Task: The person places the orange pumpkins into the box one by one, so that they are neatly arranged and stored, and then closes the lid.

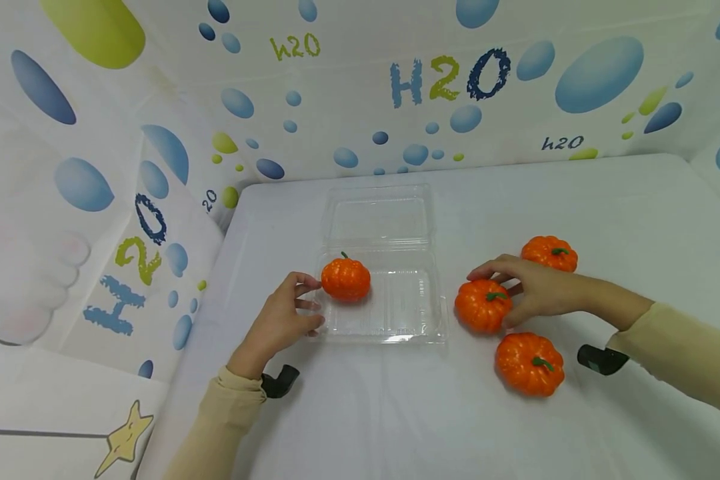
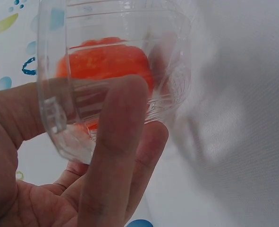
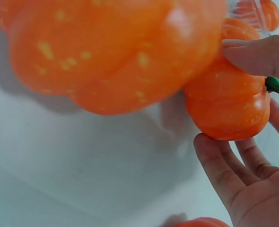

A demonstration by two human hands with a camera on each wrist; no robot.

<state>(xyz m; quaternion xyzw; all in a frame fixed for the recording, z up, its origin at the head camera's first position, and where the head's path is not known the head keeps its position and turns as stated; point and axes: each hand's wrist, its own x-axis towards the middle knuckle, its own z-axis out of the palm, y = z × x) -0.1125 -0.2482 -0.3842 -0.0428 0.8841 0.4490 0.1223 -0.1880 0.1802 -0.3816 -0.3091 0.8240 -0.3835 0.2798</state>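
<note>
Gripped the middle pumpkin (image 1: 480,310) with the right hand (image 1: 540,290), thumb on the near side, fingers bent round the far side. Saw the same hold in the right wrist view: thumb against one side, fingertips against the opposite one, green stem (image 1: 497,295) pointing toward the palm. Located this pumpkin on the right of the clear container (image 1: 405,300), outside it and near its right edge. Could not tell whether lifted or touching the table (image 1: 366,413).

Held the clear container at its left wall with the left hand (image 1: 282,317), grip narrow, digits bent, plastic between them in the left wrist view. Found the boxed pumpkin (image 1: 345,283) in the left part of the base, upright, stem on top, just beside the left fingertips. Could not tell any contact there. Saw the lid (image 1: 379,217) folded open, away from the person, flat behind the base.

Counted two more on the right: the far pumpkin (image 1: 546,252) beyond the right hand, partly covered by it; the near pumpkin (image 1: 529,365) closer to the person, just beside the gripped one. Could not tell touching or apart for that last pair. Noted one pumpkin large and blurred in the foreground of the right wrist view.

Logged beige sleeves (image 1: 684,357) on both arms, a black device (image 1: 281,382) at each wrist, white cloth on the table, and a white backdrop (image 1: 348,73) with blue and green drops and "H2O" lettering.
</note>
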